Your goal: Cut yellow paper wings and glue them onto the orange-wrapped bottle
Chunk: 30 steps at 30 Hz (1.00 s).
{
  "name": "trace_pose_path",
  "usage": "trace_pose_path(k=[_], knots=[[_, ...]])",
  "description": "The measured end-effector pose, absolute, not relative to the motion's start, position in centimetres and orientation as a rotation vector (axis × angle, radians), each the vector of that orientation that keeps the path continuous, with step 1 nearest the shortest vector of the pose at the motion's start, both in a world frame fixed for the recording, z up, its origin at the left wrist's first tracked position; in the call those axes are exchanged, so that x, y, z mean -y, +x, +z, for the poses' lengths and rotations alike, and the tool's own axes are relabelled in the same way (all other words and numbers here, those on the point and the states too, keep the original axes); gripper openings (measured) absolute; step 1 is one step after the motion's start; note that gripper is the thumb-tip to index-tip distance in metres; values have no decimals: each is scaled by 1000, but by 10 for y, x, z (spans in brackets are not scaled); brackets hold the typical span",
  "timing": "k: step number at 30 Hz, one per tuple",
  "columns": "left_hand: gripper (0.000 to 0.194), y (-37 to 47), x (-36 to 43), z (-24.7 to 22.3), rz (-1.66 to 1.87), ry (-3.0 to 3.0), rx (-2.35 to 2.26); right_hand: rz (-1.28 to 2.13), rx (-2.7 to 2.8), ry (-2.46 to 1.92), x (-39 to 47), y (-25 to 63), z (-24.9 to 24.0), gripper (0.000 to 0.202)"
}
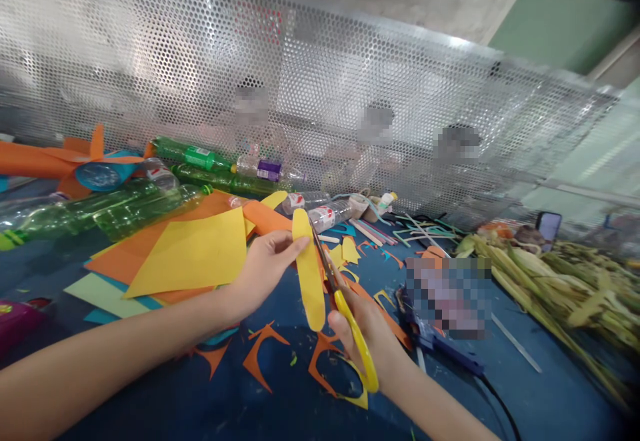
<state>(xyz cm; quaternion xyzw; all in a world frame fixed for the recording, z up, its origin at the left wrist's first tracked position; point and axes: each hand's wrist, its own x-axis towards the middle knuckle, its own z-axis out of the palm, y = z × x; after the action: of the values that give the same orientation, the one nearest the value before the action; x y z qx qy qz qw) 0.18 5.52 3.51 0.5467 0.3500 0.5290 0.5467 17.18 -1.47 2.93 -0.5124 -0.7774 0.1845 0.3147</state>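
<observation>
My left hand [267, 264] pinches a long yellow paper strip [311, 287] with rounded ends, gripping it near its upper part. In my right hand [367, 324] is a pair of scissors [357, 334] with yellow handles, fingers wrapped around them. The dark blades lie along the strip's right edge, pointing up and away from me; whether they are touching the paper is hard to make out. Below the hands, orange paper scraps [265, 354] with curved cut edges lie on the blue table [190, 401].
Yellow paper sheets [200, 254] lie stacked on orange ones at left. Green plastic bottles [145, 207] lie behind them. A blue glue gun [440, 347] with a cord and corn husks [555, 294] are at right. A perforated metal panel [320, 87] stands along the back.
</observation>
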Motion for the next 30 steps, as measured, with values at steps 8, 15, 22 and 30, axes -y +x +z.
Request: trace_pose_path(k=[8,15,22,30], knots=[[21,2,-67,27,1136,1282,-799,376,2053,-1651,1,182,29,37],[18,4,-67,25,909,1202,-811,-22,2059,-2258,-14,202,23,29],[20,6,-68,14,811,1154,-793,-168,2214,-1739,-8,195,27,24],[27,8,-66,-2,744,1199,-703,346,2115,-1167,-13,191,14,9]])
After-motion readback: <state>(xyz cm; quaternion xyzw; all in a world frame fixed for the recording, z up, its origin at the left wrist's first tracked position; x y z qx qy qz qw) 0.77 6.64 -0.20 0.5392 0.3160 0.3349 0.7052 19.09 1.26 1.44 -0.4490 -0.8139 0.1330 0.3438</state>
